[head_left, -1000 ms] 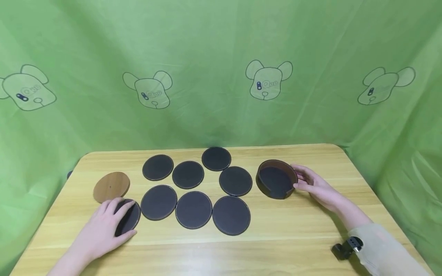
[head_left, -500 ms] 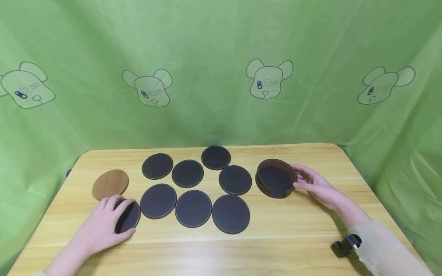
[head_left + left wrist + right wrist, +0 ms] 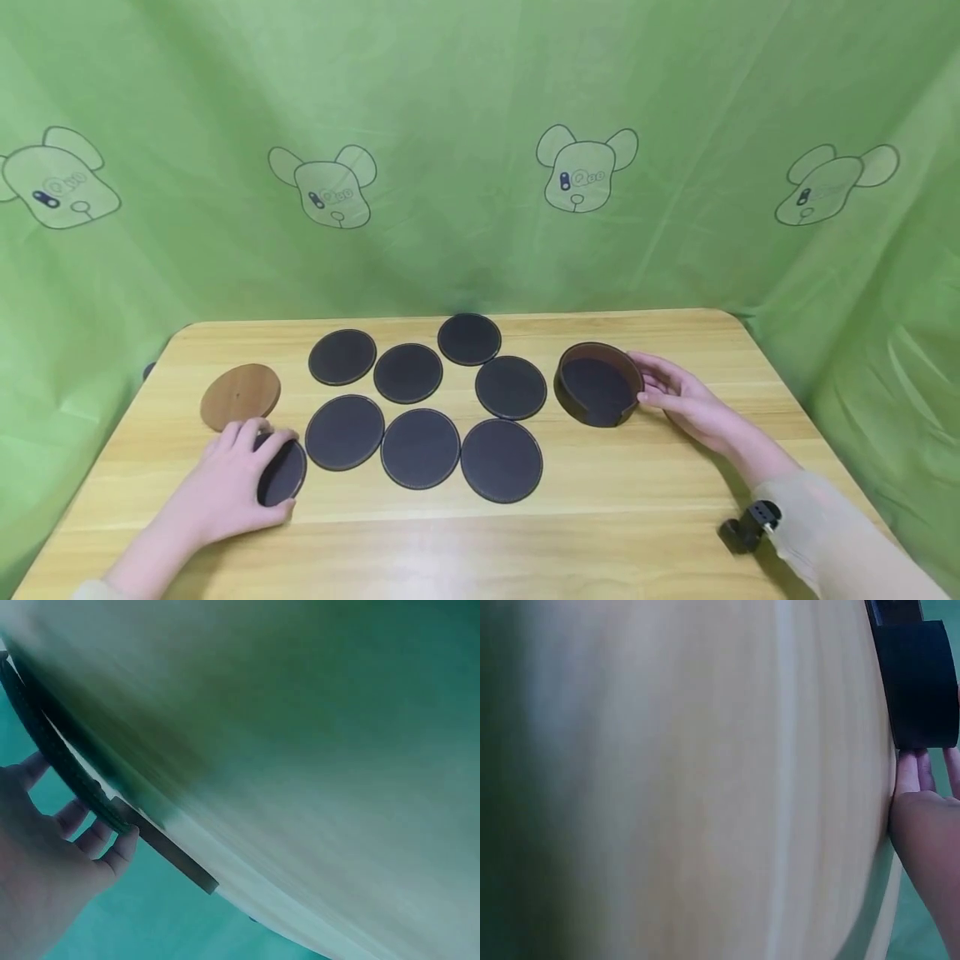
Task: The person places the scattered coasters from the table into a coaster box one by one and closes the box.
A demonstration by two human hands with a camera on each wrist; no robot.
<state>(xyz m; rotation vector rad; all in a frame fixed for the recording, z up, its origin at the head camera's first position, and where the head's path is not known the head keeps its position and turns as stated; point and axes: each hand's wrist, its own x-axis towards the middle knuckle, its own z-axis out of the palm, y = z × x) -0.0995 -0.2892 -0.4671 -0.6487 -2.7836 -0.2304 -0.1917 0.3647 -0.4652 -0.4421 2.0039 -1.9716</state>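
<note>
Looks barely begun, going by how things lie. Left hand (image 3: pixel 225 487) at the near-left of the surface (image 3: pixel 600 517), its grip closed over a dark coaster (image 3: pixel 283 475): fingers (image 3: pixel 120 851) curled round the far edge, thumb at the near edge. Seems to tip that coaster up on its left side, though most of it is still low over the wood, just in front of a wooden disc (image 3: pixel 240 397). Right hand (image 3: pixel 678 398) well apart on the right, its grip wrapped about the outer wall of a round holder (image 3: pixel 600 385), fingers (image 3: pixel 907 769) against the dark side and thumb toward the near rim. Stands upright on the surface with its notch facing the camera, and appears to hold nothing but its own dark floor, though a single coaster lying flat inside cannot be ruled out. Between the two hands, seven more coasters (image 3: pixel 420 448) spread flat in two loose rows, some touching at the rims, none stacked and none in a hand. So, as a judgement: one coaster gripped, none clearly in the holder, seven untouched. Behind it all, only a green cloth (image 3: pixel 480 125) printed with cartoon dog heads.
</note>
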